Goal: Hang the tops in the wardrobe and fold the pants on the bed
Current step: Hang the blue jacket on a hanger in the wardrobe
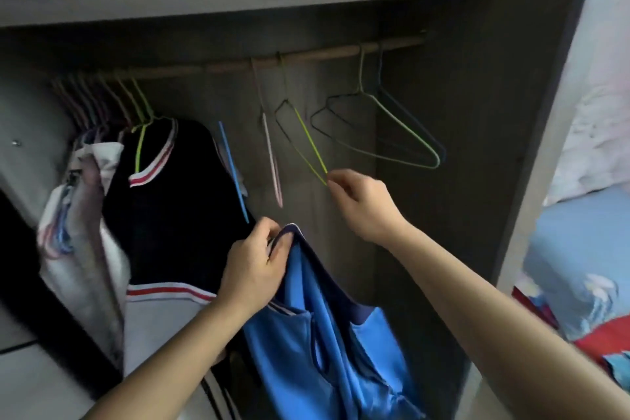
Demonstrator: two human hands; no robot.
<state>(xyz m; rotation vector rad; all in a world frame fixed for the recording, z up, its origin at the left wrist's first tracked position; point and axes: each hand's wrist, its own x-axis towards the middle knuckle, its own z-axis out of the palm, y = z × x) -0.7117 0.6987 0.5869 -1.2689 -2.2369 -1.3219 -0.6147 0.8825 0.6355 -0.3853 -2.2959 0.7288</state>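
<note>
Gripping the blue top (pixel 324 334) by its navy-trimmed edge with the left hand (pixel 254 266), fingers curled round the trim, well below the middle of the wooden rail (pixel 306 56); the rest of the cloth hanging straight down from that grip, on no hanger. Pinching the lower corner of a yellow-green wire hanger (pixel 310 143) between thumb and fingertips of the right hand (pixel 361 204), below the rail and a little right of its middle; hooked over the rail, swung aslant. Just left of it under the rail, a thin pink hanger (pixel 271 153), edge-on and bare; further left a blue hanger (pixel 232 167), lying against the right edge of a black top (pixel 177 198) with red-and-white striped trim. Packed tight under the rail's left end, a row of hung clothes (pixel 85 181). Near the rail's right end, two bare hangers (pixel 402 133), one green, one dark, close together, short of the side wall (pixel 494 147). Open room beneath the rail between the black top's edge and those two hangers, taken up only by the three thin hangers. Above the rail, a grey shelf (pixel 238 0). Beyond the rail's right end, past the side wall, a bed (pixel 579 249) with blue printed bedding.
</note>
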